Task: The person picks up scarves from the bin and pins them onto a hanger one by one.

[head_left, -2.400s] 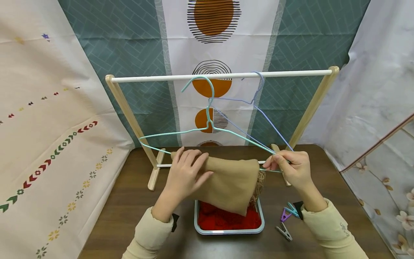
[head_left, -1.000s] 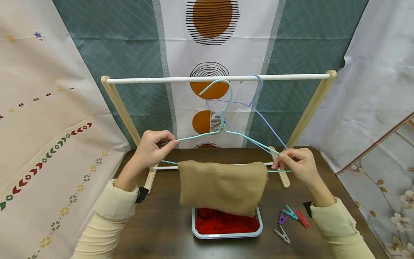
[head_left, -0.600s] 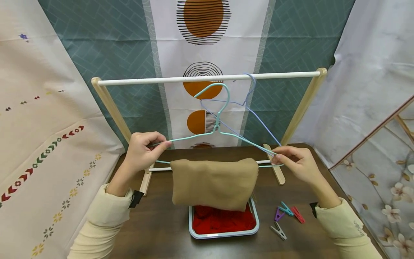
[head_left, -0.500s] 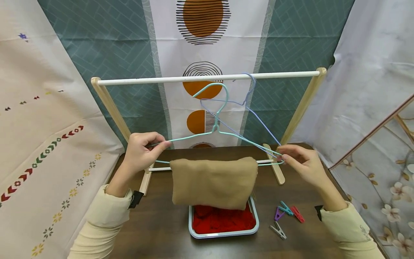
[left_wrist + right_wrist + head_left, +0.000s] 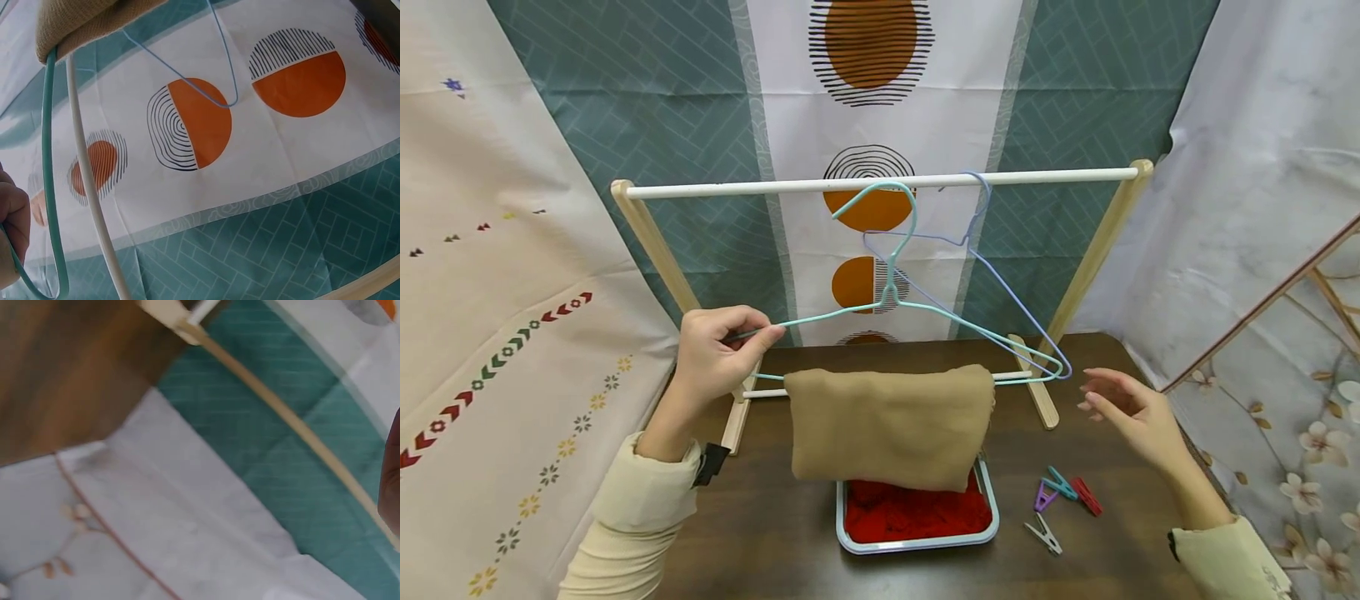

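My left hand (image 5: 721, 348) pinches the left arm of a mint-green hanger (image 5: 891, 279), whose hook stands in front of the rack's top rail. A tan cloth (image 5: 887, 429) is folded over the hanger's bottom bar and hangs down in front. In the left wrist view the left hand (image 5: 11, 225) grips the hanger (image 5: 49, 156), with the cloth (image 5: 94, 25) at the top. My right hand (image 5: 1138, 417) is off the hanger, right of its end, with fingers loosely bent and nothing in them. Only a finger edge of it shows in the right wrist view.
A blue-violet hanger (image 5: 1011, 287) hangs from the white top rail (image 5: 715, 190) of the wooden rack. Below the cloth stands a tray (image 5: 917, 546) with red cloth (image 5: 917, 512). To its right lie a red clothespin (image 5: 1087, 497), a teal one, a purple one and a grey one (image 5: 1045, 533).
My right hand has let go of the hanger and moved right and down. Earlier, my left hand went from the cloth to the hanger's left arm. The cloth hangs wider over the bar.
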A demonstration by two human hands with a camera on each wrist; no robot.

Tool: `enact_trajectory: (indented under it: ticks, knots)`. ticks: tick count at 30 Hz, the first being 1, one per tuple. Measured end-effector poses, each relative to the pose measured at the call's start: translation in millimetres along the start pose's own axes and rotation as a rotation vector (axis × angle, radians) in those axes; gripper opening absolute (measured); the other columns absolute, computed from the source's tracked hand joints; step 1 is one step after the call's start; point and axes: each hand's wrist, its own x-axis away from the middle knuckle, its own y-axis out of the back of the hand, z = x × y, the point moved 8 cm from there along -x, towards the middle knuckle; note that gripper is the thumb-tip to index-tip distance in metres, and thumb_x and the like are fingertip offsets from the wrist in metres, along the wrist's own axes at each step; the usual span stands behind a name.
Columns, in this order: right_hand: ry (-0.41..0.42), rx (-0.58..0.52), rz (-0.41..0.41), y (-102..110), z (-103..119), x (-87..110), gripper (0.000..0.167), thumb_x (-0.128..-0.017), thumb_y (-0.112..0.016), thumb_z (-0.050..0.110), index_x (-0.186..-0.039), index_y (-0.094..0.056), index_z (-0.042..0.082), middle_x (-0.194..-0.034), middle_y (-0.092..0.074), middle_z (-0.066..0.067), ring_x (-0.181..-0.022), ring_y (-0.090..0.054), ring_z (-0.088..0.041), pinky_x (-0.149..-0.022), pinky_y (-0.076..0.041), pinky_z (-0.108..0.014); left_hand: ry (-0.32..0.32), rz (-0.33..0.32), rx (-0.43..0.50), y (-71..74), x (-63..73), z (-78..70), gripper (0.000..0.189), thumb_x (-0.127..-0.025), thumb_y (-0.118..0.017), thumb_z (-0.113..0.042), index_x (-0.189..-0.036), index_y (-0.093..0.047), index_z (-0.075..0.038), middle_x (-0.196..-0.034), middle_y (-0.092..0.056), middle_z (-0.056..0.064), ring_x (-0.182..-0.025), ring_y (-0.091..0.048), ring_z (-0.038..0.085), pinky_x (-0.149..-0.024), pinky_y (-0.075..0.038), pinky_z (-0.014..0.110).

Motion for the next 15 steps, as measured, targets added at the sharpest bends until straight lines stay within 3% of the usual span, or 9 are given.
enact_trajectory:
  ticks: [8,15]
  knots:
    - [-0.182,0.119,-0.033,0.2,-47.9,40.4,0.057,-0.075,-0.066,-0.012,-0.127,-0.044,-0.003,-0.099,-0.057,0.019,-0.073,-0.062,-0.002,-0.052,-0.050,-0.023,0.013,-0.043,-0.016,3.1,-1.2,-0.3,0.038,-0.082,-0.065,-0.034,-0.059,-0.061,-0.004,-0.045,-0.044,-0.006,-0.040,-0.027,0.001,-0.040,-0.019,0.014]
    - [-0.283,0.144,-0.031,-5.0,-81.0,69.3,0.066,-0.076,-0.069,-0.003,-0.133,-0.037,0.001,-0.106,-0.051,0.021,-0.080,-0.060,0.004,-0.060,-0.048,-0.016,0.019,-0.059,-0.021,4.1,-1.8,-0.5,0.035,-0.081,-0.067,-0.031,-0.060,-0.062,-0.004,-0.046,-0.045,-0.005,-0.040,-0.028,0.001,-0.040,-0.019,0.014]
